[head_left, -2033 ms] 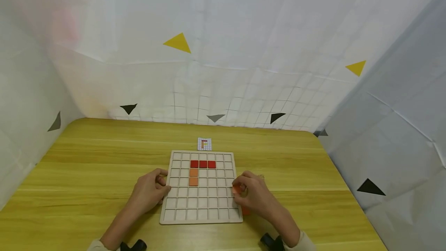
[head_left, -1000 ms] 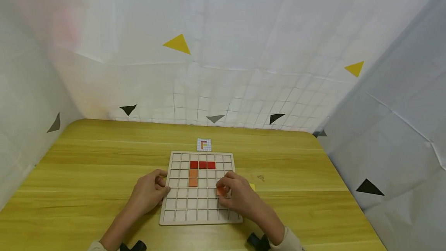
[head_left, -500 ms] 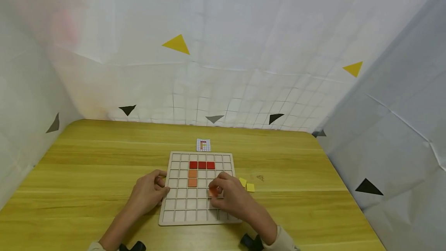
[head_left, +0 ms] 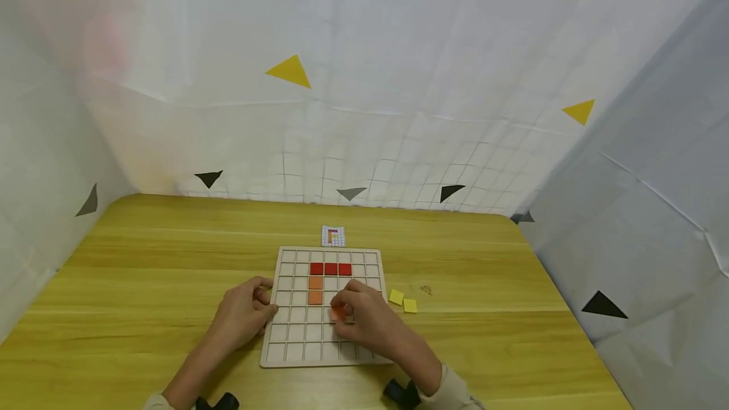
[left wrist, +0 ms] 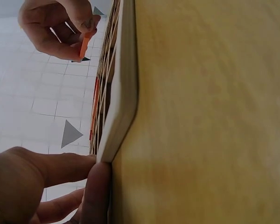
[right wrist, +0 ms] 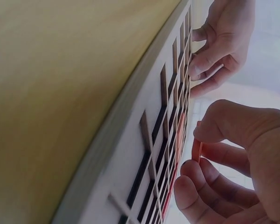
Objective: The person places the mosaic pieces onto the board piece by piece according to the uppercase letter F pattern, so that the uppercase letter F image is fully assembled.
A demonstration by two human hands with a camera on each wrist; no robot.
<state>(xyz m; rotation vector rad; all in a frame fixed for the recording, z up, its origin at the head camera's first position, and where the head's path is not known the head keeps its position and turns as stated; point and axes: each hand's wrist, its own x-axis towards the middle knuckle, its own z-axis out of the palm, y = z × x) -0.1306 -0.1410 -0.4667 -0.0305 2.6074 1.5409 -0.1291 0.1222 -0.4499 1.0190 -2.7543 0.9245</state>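
Observation:
A pale wooden grid board (head_left: 296,334) lies on the table. Three red tiles (head_left: 331,269) form a row in it, with two orange tiles (head_left: 316,290) in a column below the leftmost. My right hand (head_left: 370,318) is above the board's middle, pinching another orange tile (right wrist: 196,147) between thumb and finger. That tile is tilted and clear of the grid in both wrist views. At the board's left edge my left hand (head_left: 245,309) pinches the rim, thumb and a finger on either side of it in the left wrist view.
Two yellow tiles (head_left: 402,301) lie on the table right of the board. A small pattern card (head_left: 333,236) sits just behind the board's far edge. White sheeting (head_left: 364,81) with triangle marks encloses the wooden table (head_left: 171,239) at the back and sides.
My right hand has carried the orange tile leftward from the board's right edge to over its middle, uncovering the yellow tiles. The left hand has stayed at the left edge.

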